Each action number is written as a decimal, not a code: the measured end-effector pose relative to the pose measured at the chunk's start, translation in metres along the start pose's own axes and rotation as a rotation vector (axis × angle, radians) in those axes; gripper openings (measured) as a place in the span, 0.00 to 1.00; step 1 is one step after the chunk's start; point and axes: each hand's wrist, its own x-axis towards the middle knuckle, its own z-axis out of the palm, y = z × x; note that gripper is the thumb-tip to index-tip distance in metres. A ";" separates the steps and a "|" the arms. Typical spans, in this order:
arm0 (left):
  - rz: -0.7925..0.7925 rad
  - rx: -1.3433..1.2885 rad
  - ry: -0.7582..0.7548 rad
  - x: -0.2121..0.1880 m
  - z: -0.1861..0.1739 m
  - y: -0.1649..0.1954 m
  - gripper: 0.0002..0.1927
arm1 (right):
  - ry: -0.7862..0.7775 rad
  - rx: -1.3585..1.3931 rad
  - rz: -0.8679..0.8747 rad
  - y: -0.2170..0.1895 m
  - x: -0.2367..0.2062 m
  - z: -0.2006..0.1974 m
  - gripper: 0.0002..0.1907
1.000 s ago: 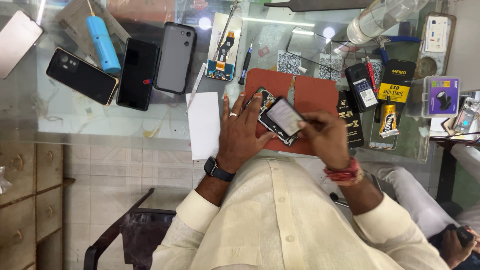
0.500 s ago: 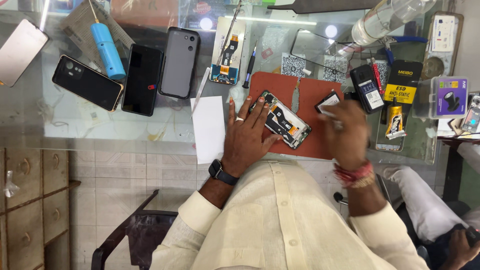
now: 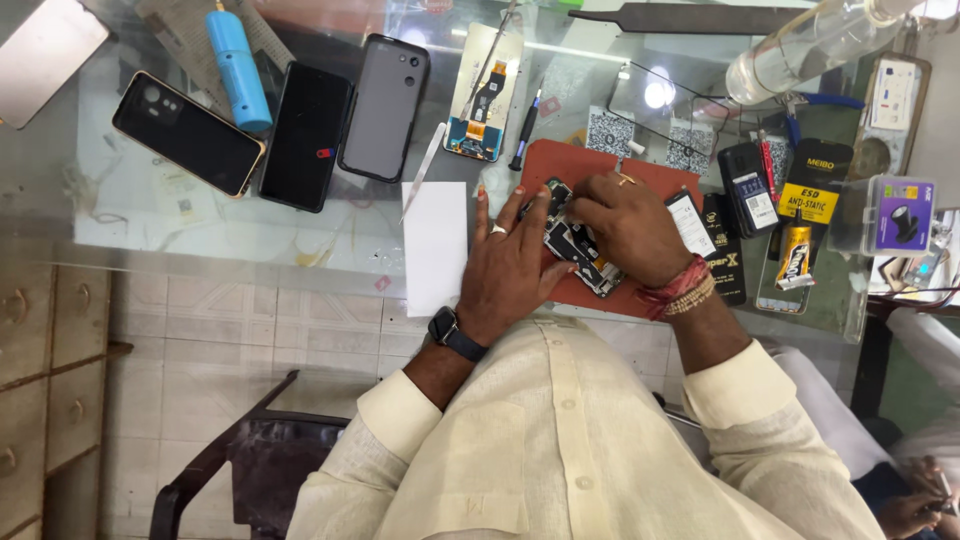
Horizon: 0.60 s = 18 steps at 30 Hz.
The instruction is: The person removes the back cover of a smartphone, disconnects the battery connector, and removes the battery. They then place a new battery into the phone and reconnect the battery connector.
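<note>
So the right hand (image 3: pixel 628 222) has come back from the mat's edge and now sits curled over the opened phone (image 3: pixel 578 245) on the red mat (image 3: pixel 560 165); what it's pinching, can't tell. Left hand (image 3: pixel 513 262) lies spread flat, pinning the phone to the desk (image 3: pixel 300 235). Looks like hands-on work inside resumes.

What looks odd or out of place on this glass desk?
The opened phone on the red mat has its back off and its insides bare, with the left hand and right hand both on it. A loose circuit part lies apart, beside the grey phone.
</note>
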 end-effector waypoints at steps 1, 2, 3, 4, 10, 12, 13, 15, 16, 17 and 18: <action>0.011 0.029 -0.009 0.001 0.000 -0.001 0.45 | -0.001 0.008 -0.006 0.001 -0.002 -0.001 0.10; 0.023 0.058 -0.018 0.001 0.000 -0.001 0.43 | -0.002 0.015 -0.011 0.002 -0.004 -0.001 0.10; 0.023 0.065 -0.021 0.001 0.000 -0.001 0.41 | 0.017 0.022 -0.019 0.003 -0.006 0.000 0.11; 0.025 0.071 -0.024 0.002 0.000 -0.001 0.39 | 0.036 0.028 -0.025 0.003 -0.009 0.001 0.12; 0.016 0.051 -0.031 0.001 0.000 0.001 0.37 | 0.215 0.183 0.236 -0.008 -0.027 0.020 0.20; 0.018 0.049 -0.023 0.001 -0.001 0.001 0.37 | 0.270 0.172 0.297 -0.014 -0.031 0.028 0.23; 0.022 0.049 -0.024 0.001 -0.002 0.000 0.37 | 0.296 0.143 0.305 -0.018 -0.033 0.033 0.22; 0.025 0.051 -0.025 0.001 -0.002 0.000 0.37 | 0.357 0.112 0.314 -0.023 -0.034 0.041 0.21; 0.024 0.054 -0.026 0.001 -0.002 0.000 0.38 | 0.394 0.110 0.315 -0.026 -0.035 0.044 0.21; 0.023 0.058 -0.026 0.001 -0.001 0.000 0.38 | 0.431 0.109 0.315 -0.028 -0.035 0.047 0.21; 0.022 0.052 -0.029 0.001 -0.002 0.000 0.38 | 0.442 0.096 0.330 -0.030 -0.035 0.048 0.20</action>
